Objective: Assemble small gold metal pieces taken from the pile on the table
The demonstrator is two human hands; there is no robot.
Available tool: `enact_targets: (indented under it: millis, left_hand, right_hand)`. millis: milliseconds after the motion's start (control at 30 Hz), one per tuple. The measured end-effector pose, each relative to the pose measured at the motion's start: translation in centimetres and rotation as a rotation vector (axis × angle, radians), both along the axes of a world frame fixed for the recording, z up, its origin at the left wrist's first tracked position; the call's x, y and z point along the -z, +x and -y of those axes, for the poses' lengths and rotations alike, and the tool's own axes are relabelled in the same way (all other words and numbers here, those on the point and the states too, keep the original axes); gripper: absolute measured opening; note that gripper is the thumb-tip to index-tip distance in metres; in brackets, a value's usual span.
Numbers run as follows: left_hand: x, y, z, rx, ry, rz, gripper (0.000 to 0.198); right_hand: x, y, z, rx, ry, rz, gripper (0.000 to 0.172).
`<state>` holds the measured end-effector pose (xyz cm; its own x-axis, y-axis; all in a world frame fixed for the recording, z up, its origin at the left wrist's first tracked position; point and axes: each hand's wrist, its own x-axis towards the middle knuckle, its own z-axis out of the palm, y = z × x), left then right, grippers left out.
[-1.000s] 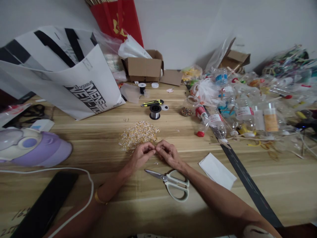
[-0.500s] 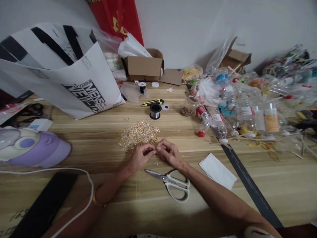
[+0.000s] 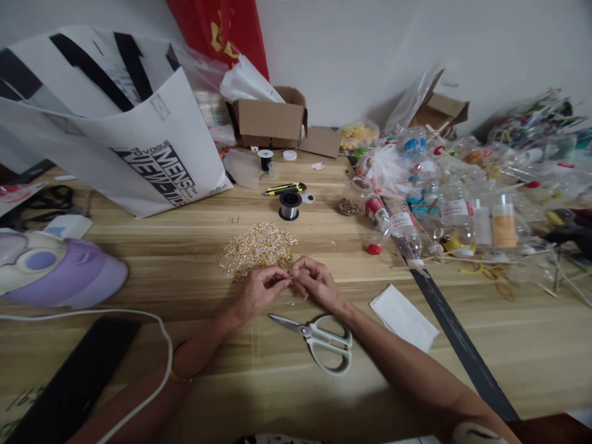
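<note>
Well beyond the hands [image 3: 259, 291], a jar [image 3: 361, 184] holds beads [image 3: 348, 206].

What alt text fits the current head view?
Left hand and right hand pinch close together, anything held too small to identify, beside a glittery gold pile on a wooden table. Scissors lie in front; plastic bottles clutter the right.
</note>
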<state>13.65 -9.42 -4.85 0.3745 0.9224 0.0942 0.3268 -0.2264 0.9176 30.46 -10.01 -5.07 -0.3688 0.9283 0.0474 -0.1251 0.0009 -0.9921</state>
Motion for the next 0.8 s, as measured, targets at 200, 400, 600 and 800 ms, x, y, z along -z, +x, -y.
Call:
enact_targets:
  millis: [200,400,600,800]
  left_hand:
    - [0.1,0.0,0.1,0.027,-0.030,0.000,0.010]
    - [0.1,-0.2,-0.1,0.066,-0.095,0.055,0.014]
    - [-0.1,-0.3,-0.1,0.103,0.037,-0.076,0.011]
    - [-0.1,-0.5,-0.1,0.123,-0.042,-0.008,0.012]
  right_hand:
    - [-0.3,0.0,0.1,-0.006,-0.023,-0.008,0.027]
    - [-0.2,0.3,-0.3,0.030,-0.083,-0.024,0.027]
    - [0.3,0.8,-0.7,0.030,-0.088,0.020,0.024]
    - [-1.0,1.3,-0.8,0.064,0.022,0.217,0.023]
